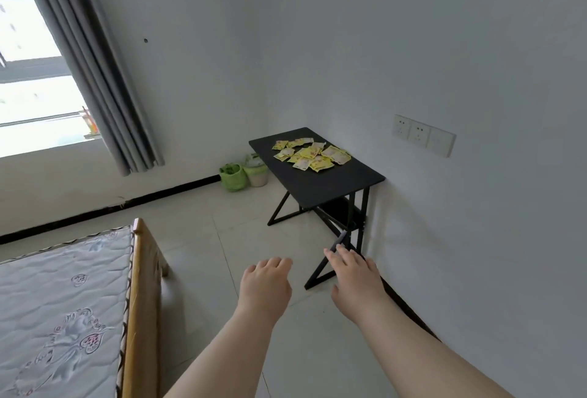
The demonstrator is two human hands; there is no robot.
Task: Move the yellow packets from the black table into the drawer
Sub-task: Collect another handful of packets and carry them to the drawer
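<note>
Several yellow packets (313,154) lie scattered in a loose pile on the far half of a small black table (330,184) that stands in the room's corner against the right wall. My left hand (266,283) and my right hand (355,277) are both stretched out in front of me, palms down, fingers loosely apart, holding nothing. They hover over the floor well short of the table, the right one in line with its front leg. No drawer is in view.
A bed with a bare quilted mattress (57,302) and a wooden frame (139,296) fills the lower left. Two small green and white bins (243,173) stand in the corner left of the table. Wall sockets (424,138) sit on the right wall. A tiled floor (222,238) lies between bed and table.
</note>
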